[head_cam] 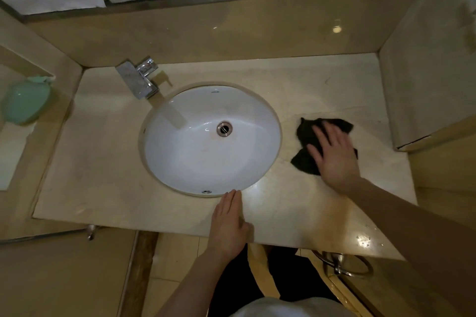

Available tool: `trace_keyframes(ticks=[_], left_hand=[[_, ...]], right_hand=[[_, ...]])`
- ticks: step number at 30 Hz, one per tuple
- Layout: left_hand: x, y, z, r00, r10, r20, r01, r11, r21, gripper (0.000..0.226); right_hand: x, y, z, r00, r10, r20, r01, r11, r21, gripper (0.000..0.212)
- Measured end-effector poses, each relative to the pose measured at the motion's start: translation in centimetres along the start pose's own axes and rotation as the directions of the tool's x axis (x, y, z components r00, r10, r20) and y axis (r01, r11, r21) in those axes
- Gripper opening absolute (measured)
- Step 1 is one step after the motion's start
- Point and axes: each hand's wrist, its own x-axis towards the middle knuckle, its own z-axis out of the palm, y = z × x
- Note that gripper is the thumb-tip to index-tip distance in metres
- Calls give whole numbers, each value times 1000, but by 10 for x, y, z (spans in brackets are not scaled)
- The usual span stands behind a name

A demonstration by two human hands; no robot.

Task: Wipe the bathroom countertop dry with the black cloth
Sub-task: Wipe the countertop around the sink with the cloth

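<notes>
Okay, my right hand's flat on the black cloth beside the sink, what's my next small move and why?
Probably slide the black cloth toward you with the right hand: water droplets glint at the countertop's near right corner, unwiped.

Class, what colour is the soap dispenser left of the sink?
Pale green soap dispenser, seen in the head view.

black cloth (304, 136), white sink (180, 152), beige countertop (103, 157), green dispenser (25, 103)
</notes>
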Motion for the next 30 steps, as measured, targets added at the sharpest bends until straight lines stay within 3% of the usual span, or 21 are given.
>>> trace_keyframes(ticks=[3,5,8,10,14,15,21,24,27,30], left_hand=[[0,2,1,1000,2,10,-3,1000,24,79],[1,2,-1,1000,2,14,-3,999,38,79],[1,1,-3,1000,10,18,-11,999,31,78],[1,1,-2,1000,23,2,-23,999,26,80],[-2,2,1,1000,10,-26,-10,1000,12,80],[-2,3,1,1000,6,-30,-6,1000,9,80],[-5,9,3,995,-32,-95,25,997,-72,71],[4,17,10,964,-86,-251,62,993,-100,59],[23,33,18,907,-159,-391,149,987,-56,49],[48,61,25,909,-166,-383,133,985,-110,41]], right_hand=[[1,-33,10,974,217,-72,-215,976,36,57],[-9,-67,16,976,208,-66,-205,978,46,55],[-41,-107,33,993,-116,26,116,993,7,46],[-62,-122,44,930,-350,113,353,936,-5,45],[-40,-98,34,782,-580,228,600,800,-19,48],[-24,-85,27,781,-582,225,605,795,-45,48],[25,-15,2,982,-178,55,180,983,-30,56],[11,-6,-1,999,-38,-14,38,999,11,56],[-30,-18,3,999,37,16,-38,997,64,59],[-87,-33,13,997,32,65,-37,997,74,66]])
